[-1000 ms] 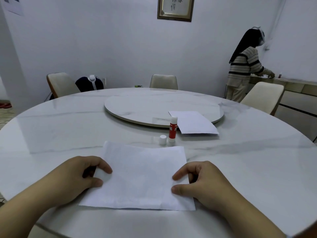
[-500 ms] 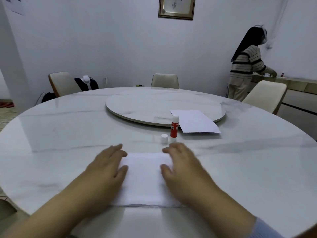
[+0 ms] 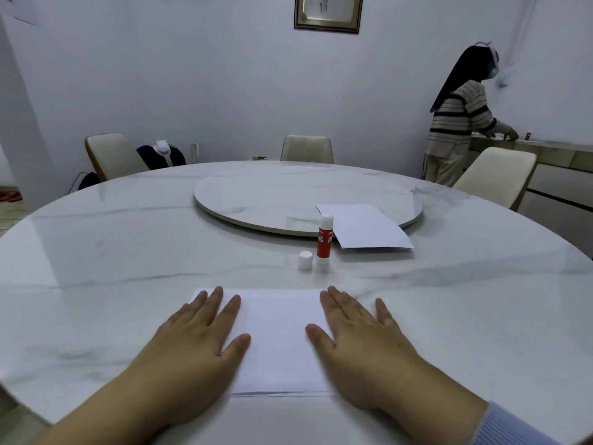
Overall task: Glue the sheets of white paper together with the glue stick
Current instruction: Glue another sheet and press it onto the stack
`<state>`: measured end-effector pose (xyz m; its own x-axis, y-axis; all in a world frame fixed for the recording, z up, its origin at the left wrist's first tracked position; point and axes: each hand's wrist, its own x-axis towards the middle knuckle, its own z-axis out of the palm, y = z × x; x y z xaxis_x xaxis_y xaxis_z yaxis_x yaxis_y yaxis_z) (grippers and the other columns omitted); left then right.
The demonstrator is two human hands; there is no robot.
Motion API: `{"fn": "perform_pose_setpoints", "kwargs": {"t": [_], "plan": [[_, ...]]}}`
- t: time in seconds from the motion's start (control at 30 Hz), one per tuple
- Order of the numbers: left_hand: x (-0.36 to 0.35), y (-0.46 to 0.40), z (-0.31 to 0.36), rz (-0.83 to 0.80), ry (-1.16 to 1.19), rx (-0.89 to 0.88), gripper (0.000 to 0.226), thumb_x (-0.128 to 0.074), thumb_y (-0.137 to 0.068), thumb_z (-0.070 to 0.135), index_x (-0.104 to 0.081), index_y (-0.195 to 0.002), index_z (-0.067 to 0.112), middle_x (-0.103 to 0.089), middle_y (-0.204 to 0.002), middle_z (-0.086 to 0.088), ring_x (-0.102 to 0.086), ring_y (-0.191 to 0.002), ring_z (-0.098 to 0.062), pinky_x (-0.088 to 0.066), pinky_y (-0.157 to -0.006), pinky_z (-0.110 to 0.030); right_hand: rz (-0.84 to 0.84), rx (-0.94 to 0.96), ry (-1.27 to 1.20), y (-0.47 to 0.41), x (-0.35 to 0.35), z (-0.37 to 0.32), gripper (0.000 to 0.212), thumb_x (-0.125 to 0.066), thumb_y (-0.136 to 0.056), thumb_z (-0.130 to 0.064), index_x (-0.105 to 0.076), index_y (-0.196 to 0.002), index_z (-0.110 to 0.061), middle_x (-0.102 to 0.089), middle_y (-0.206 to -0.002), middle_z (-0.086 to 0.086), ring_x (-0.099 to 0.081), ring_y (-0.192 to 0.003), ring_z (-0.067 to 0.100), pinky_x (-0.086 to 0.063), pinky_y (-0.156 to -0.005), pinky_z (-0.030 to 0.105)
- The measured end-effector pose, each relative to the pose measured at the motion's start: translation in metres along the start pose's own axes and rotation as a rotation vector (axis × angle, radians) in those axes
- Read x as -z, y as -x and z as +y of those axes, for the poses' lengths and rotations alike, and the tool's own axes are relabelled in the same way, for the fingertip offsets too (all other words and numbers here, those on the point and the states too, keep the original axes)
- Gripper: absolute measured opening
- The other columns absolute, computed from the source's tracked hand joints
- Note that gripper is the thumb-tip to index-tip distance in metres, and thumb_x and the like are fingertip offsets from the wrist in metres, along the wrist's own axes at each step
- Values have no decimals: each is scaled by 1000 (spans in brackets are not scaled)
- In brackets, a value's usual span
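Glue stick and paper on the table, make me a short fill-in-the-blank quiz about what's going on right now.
1. Both hands, left and right, press flat on the ____ paper.
2. The glue stick stands upright with its white cap ____.
3. The cap stands on the table just to the ____ of the glue stick.
4. A second sheet lies partly on the round ____.

Missing words: white; off; left; turntable
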<state>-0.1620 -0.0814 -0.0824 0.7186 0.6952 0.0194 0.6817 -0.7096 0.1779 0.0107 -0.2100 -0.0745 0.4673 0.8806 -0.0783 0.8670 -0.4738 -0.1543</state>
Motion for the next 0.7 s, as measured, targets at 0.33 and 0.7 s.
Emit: {"fn": "perform_pose_setpoints", "kwargs": {"t": [0.33,0.7], "plan": [[-2,-11,17,-27,-51,20,67,-14,-93,55,13,-149,28,23,-157,1,19,-145,-15,10,-116,-29,410,-589,-1373,-73,52,64,12,-49,-92,-15,-53,-99,-6,-53,-82,13,-55,-62,29,-50,-68,40],[2,-7,10,-42,-1,40,140,33,-15,83,15,-146,38,25,-155,8,22,-143,-9,11,-116,-29,394,-648,-1472,-181,47,100,22,-44,-94,-2,-39,-110,-16,-48,-95,8,-46,-62,16,-43,-29,18]]}}
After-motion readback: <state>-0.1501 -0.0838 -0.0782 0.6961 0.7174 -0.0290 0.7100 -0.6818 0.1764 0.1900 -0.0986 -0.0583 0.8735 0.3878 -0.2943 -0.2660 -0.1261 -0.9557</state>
